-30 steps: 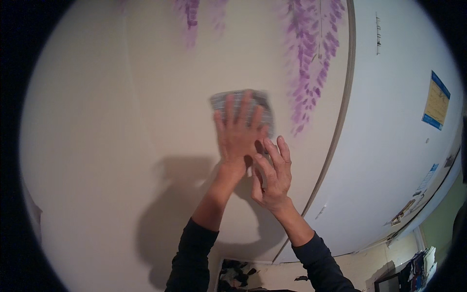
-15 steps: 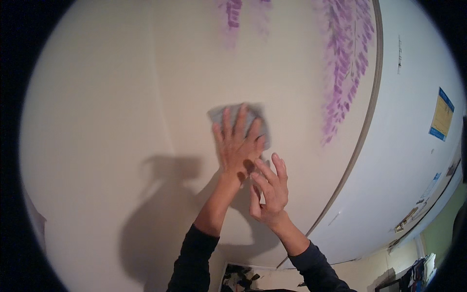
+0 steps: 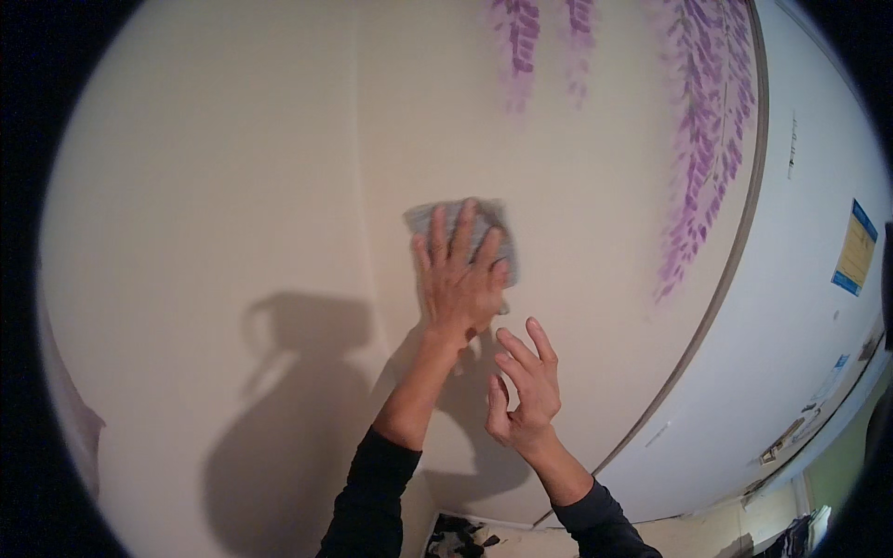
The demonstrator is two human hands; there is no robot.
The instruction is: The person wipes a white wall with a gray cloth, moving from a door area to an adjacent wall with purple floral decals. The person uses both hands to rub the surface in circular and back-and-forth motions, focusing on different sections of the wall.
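My left hand (image 3: 460,284) presses a grey cloth (image 3: 502,244) flat against the cream wall (image 3: 558,186), its fingers spread over the top. Edges of the cloth show above the fingertips and beside the little-finger and thumb sides; the rest lies hidden under the palm. Lower and to the right, my right hand (image 3: 528,391) hangs in front of the wall. Its fingers are apart and loosely bent, with nothing in them. A small gap separates it from my left wrist.
A vertical corner crease (image 3: 365,214) runs just left of the cloth. Purple painted blossoms (image 3: 707,158) hang on the wall at upper right. Beyond a brown edge strip (image 3: 735,270) stands a white panel (image 3: 791,279) with a yellow-and-blue label (image 3: 855,248). Dark items (image 3: 456,538) lie low down.
The view has turned left, so the painted blossoms sit farther right. The cloth under my left hand has moved left along the wall, nearer the crease. My right hand has drawn slightly away from the left wrist.
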